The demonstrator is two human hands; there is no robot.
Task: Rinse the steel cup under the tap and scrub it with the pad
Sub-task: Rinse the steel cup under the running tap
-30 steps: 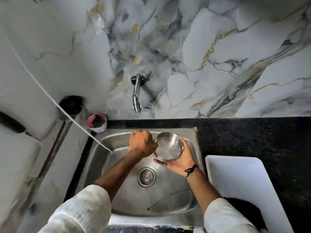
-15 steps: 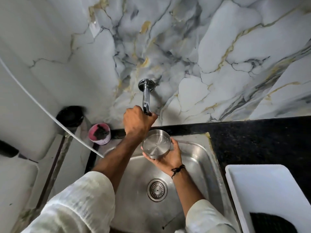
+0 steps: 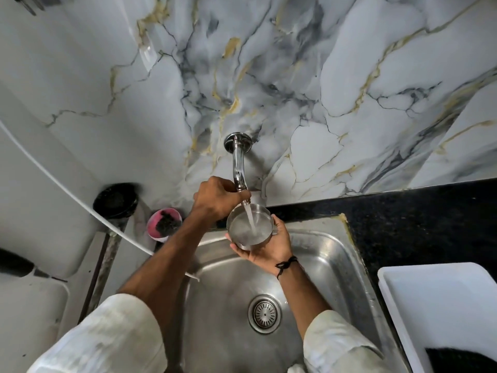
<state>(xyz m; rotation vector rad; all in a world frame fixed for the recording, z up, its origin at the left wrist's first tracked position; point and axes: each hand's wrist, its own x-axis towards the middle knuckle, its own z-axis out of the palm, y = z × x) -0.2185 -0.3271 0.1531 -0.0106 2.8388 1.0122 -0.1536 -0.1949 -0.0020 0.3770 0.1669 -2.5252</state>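
Observation:
My right hand (image 3: 269, 249) holds the steel cup (image 3: 242, 232) from below, mouth up, over the back of the steel sink (image 3: 322, 254). A stream of water (image 3: 250, 216) runs from the chrome wall tap (image 3: 238, 160) into the cup. My left hand (image 3: 215, 199) is closed around the tap's lower end, just left of and above the cup. A dark scrub pad (image 3: 168, 224) lies in a small pink tub (image 3: 154, 227) at the sink's back left corner.
The sink drain (image 3: 265, 313) lies below my arms. A white tray (image 3: 441, 300) with something dark in it stands on the black counter (image 3: 403, 219) at the right. A white hose (image 3: 67, 195) crosses on the left beside a black round object (image 3: 115, 200). Behind is the marble wall.
My left hand rose from the sink to the tap and gripped it. My right hand brought the cup up under the spout. Water now flows into the cup.

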